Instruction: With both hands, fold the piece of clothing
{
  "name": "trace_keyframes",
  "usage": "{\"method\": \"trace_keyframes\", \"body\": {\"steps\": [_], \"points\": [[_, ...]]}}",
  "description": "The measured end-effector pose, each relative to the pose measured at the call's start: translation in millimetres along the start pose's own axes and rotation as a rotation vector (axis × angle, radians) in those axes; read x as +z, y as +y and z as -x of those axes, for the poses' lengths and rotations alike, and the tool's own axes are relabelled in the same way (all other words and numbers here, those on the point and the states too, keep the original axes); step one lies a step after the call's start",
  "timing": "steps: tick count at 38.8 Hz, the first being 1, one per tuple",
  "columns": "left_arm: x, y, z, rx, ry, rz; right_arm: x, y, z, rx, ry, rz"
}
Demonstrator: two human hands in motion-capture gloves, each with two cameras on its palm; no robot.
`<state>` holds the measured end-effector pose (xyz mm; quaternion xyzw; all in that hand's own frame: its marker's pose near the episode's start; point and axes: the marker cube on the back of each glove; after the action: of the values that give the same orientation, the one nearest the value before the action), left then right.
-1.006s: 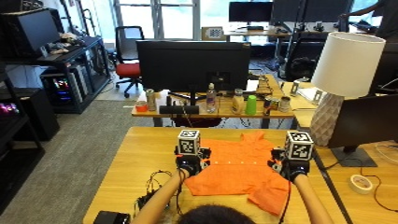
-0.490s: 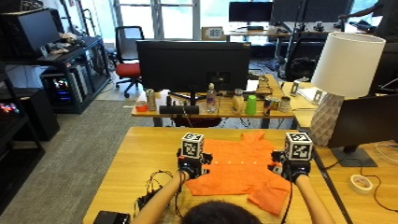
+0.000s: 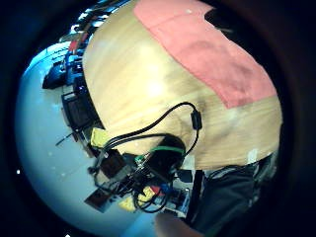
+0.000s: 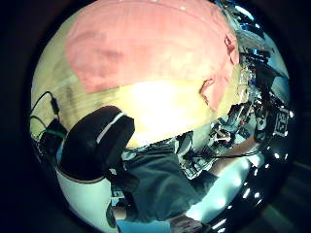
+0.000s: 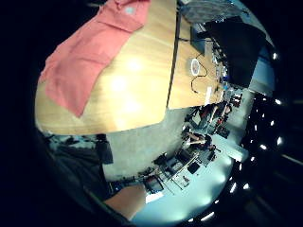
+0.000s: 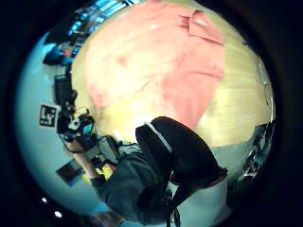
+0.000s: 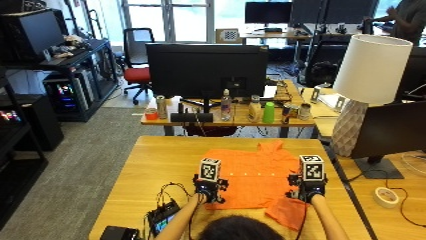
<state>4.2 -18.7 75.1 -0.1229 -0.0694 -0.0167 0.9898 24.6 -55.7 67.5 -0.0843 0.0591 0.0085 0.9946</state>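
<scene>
The orange shirt (image 7: 249,176) lies spread flat on the wooden counter (image 7: 153,167) in front of you, its collar toward the far edge, a row of small buttons running across its middle, and one sleeve trailing off toward the near right corner. Your left hand (image 7: 208,189) sits over the shirt's near left edge and your right hand (image 7: 304,190) over its right side, just above that sleeve. From above I cannot tell whether either grip is apart or pinched on cloth, and the palm views look down on fabric that lies flat and unlifted, so no hold shows there either. Judging by how it drapes, the shirt is light, thin and limp: it will sag, wrinkle and slide on the smooth wood rather than keep a crease by itself. Take it at the hem corners or at the shoulder seams, one in each hand, and lift both sides together so the fold line stays straight. A tangle of black cables (image 7: 166,192) lies on the counter just left of the shirt; keep the cloth away from it.
</scene>
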Motion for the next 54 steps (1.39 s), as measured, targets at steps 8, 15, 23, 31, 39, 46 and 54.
{"method": "trace_keyframes", "body": {"steps": [8,15,23,31,39,46,54], "points": [[17.8,29.3,-6.3,-0.043,0.019,0.119,52.3,-29.5,-5.6,0.004,0.004,0.139],[33.2,22.2,-3.5,-0.064,0.013,0.09,77.3,-17.2,-3.9,0.094,0.018,0.275],[44.3,17.8,-1.0,-0.013,0.05,0.032,101.8,-29.2,-0.4,-0.037,0.036,0.161],[54.7,22.2,7.4,-0.052,0.061,-0.003,112.4,-22.3,8.1,-0.071,0.013,0.085],[60.2,21.5,7.4,-0.043,0.048,0.002,121.2,-23.4,5.0,-0.085,0.035,0.144],[61.9,23.9,4.2,-0.012,0.071,0.036,116.0,-28.2,-1.9,-0.064,0.025,0.116],[56.2,10.1,3.6,-0.034,0.087,-0.026,103.2,-11.2,2.1,-0.067,-0.025,0.167]]}}
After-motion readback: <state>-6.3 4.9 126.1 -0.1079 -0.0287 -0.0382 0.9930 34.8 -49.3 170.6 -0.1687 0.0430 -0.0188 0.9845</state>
